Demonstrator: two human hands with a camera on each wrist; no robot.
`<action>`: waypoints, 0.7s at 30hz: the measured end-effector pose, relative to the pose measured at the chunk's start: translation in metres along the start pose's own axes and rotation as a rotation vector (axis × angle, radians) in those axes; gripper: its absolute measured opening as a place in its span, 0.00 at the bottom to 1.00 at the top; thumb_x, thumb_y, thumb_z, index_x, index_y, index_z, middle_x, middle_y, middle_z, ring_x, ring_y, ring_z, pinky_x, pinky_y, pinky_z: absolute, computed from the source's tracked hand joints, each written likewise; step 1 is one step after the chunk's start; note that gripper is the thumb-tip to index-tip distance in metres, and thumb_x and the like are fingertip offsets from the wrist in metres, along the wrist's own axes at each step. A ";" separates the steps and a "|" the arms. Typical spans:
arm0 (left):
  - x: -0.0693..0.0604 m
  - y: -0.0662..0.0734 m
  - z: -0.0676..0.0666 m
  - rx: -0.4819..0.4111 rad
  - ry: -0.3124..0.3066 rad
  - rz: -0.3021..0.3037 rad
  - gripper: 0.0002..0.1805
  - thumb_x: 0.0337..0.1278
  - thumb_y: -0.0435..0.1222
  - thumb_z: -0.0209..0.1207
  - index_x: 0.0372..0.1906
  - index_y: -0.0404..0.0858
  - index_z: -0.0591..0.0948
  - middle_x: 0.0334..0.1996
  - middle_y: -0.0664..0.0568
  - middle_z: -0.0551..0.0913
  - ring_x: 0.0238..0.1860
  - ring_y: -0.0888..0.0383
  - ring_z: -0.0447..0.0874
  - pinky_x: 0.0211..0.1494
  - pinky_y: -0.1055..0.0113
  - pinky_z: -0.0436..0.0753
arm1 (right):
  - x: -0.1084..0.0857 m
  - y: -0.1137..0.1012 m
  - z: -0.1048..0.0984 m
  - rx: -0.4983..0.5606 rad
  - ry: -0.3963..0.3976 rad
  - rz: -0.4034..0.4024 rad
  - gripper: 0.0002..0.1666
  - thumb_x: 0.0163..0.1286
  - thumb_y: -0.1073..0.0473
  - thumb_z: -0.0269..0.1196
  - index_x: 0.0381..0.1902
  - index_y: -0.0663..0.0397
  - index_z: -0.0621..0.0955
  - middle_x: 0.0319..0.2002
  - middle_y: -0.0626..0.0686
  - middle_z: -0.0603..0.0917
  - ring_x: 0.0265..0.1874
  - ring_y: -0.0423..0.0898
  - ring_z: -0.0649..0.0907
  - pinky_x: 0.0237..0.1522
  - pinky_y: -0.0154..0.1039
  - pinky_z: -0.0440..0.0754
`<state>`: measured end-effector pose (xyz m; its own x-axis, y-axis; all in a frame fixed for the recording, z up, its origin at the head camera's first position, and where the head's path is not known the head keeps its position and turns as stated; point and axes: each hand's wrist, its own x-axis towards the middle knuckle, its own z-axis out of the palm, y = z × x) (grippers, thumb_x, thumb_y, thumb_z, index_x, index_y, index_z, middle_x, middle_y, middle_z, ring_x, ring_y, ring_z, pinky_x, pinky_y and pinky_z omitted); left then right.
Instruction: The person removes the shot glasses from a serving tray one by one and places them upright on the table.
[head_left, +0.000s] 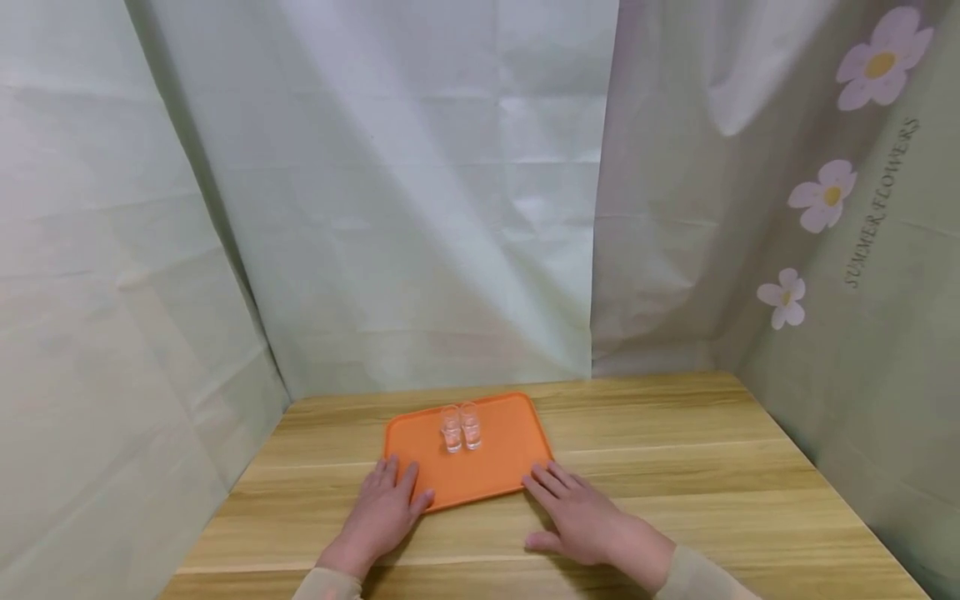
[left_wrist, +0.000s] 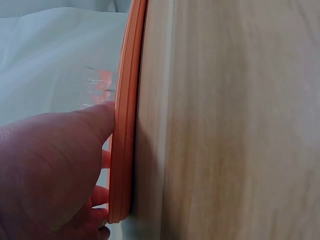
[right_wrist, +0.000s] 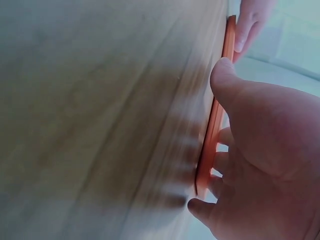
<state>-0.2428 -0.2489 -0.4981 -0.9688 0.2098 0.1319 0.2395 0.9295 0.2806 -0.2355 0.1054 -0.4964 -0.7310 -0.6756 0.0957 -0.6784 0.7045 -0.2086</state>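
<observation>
An orange tray [head_left: 491,471] lies slightly askew on the wooden table. Two small clear glasses [head_left: 471,429] stand side by side on its back half; whether they hold liquid, I cannot tell. At the tray's front left corner is my left hand [head_left: 378,510], fingers spread, thumb touching the rim. In the left wrist view that thumb lies against the orange rim [left_wrist: 125,150]. My right hand [head_left: 583,521] reaches the front right corner with extended fingertips at the edge, its thumb held apart from them. The right wrist view shows these fingers beside the tray edge [right_wrist: 209,150].
Bare wood table [head_left: 720,467] extends on both sides of the tray. Pale fabric [head_left: 420,208] hangs behind the table and along both sides. White flowers [head_left: 822,196] and lettering are printed on the right-hand fabric.
</observation>
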 end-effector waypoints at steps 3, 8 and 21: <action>0.002 0.001 0.000 0.003 -0.007 0.010 0.35 0.84 0.52 0.59 0.75 0.26 0.77 0.77 0.16 0.64 0.81 0.19 0.56 0.82 0.27 0.60 | -0.004 -0.001 -0.002 0.011 -0.007 0.008 0.53 0.81 0.28 0.58 0.85 0.62 0.68 0.83 0.67 0.67 0.82 0.70 0.65 0.78 0.69 0.68; 0.004 0.003 0.001 -0.001 -0.018 0.030 0.35 0.84 0.51 0.58 0.75 0.26 0.77 0.77 0.17 0.65 0.81 0.19 0.57 0.82 0.28 0.60 | -0.011 -0.004 -0.005 0.009 -0.016 0.024 0.53 0.80 0.28 0.59 0.85 0.61 0.68 0.83 0.65 0.67 0.83 0.69 0.64 0.80 0.66 0.67; 0.008 0.005 0.003 -0.019 -0.037 0.059 0.36 0.85 0.52 0.58 0.76 0.26 0.76 0.78 0.19 0.64 0.82 0.20 0.55 0.84 0.29 0.58 | -0.026 -0.011 -0.010 -0.014 0.003 0.044 0.55 0.79 0.25 0.59 0.85 0.60 0.69 0.83 0.64 0.68 0.82 0.67 0.66 0.79 0.64 0.70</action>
<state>-0.2498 -0.2420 -0.4986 -0.9547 0.2750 0.1136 0.2966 0.9095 0.2912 -0.2101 0.1171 -0.4869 -0.7605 -0.6431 0.0898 -0.6463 0.7366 -0.1994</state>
